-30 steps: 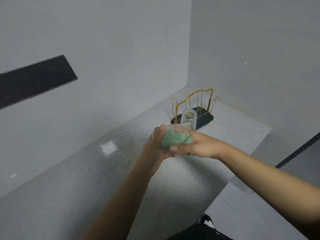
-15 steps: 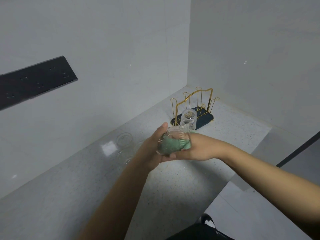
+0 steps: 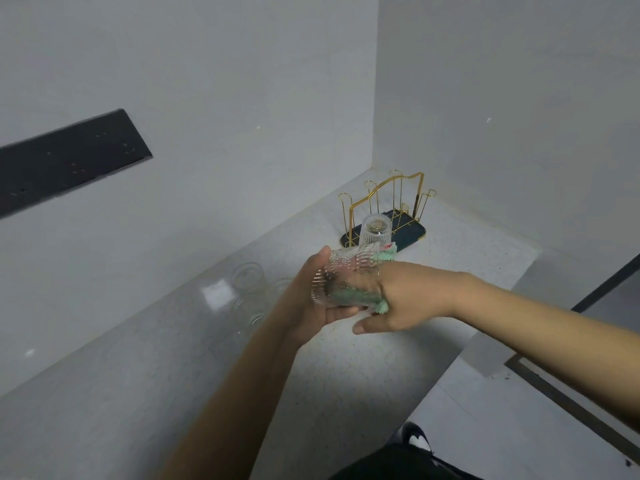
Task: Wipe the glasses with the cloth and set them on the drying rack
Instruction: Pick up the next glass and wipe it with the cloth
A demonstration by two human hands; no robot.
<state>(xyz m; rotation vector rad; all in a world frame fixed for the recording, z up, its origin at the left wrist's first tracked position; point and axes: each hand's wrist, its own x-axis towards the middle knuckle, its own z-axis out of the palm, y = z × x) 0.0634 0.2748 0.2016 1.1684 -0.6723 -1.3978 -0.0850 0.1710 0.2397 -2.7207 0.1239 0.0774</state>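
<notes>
Left hand (image 3: 311, 299) clamps the glass (image 3: 343, 277), right hand (image 3: 398, 299) stuffs the cloth (image 3: 360, 296) inside, so 1 hard twist could probably crack it.

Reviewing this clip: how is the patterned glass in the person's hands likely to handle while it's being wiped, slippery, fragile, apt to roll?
The patterned glass looks like thin clear glassware, so probably fragile if dropped on the countertop. Its embossed ribs likely give the left hand some grip. Held on its side with the green cloth pushed inside, it would probably roll if set down that way.

Patterned clear glass (image 3: 343, 277) tipped sideways, green cloth (image 3: 360, 296) stuffed inside, another glass (image 3: 375, 232) inverted on gold rack (image 3: 388, 206)
</notes>
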